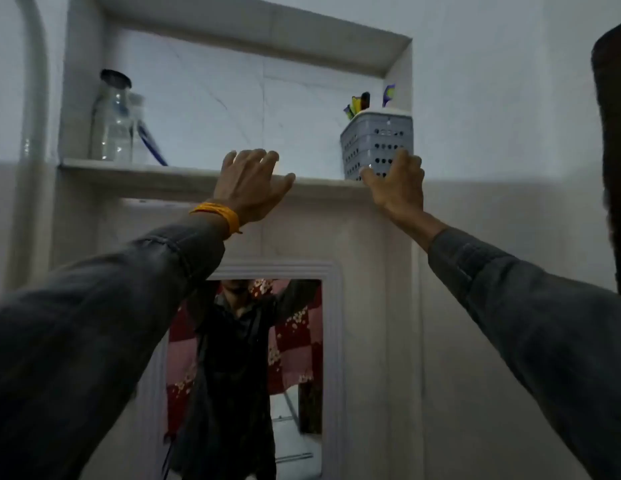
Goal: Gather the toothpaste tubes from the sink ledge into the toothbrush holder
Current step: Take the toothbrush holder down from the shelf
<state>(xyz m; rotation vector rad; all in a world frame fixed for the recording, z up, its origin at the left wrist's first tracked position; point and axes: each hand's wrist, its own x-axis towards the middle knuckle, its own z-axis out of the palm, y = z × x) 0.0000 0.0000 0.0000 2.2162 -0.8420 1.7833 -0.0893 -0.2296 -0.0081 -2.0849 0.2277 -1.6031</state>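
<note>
We reach both arms up toward a recessed wall shelf point(184, 169) in the upper half of the frame. Our left hand point(251, 185), with a yellow band point(221, 216) at the wrist, is at the middle of the frame with its fingers spread wide and its fingertips at the shelf's front edge; it holds nothing that we can see. Our right hand point(399, 188), right of centre, is open too, fingers up against the lower front of the grey perforated toothbrush holder point(378, 142), touching it without closing around it. The holder stands at the right end of the shelf, close to the niche's side wall, and coloured toothbrush heads point(359, 105) stick out of its top. We cannot make out any toothpaste tube, either in the holder or on the shelf. At the upper left of the frame, on the shelf's left end, stands a clear glass jar point(112, 123) with a dark lid, and a blue-handled item point(151, 143) leans just beside it. Below the shelf, at lower centre, a white-framed mirror point(246, 375) reflects our dark sleeves and a red patterned cloth.
</note>
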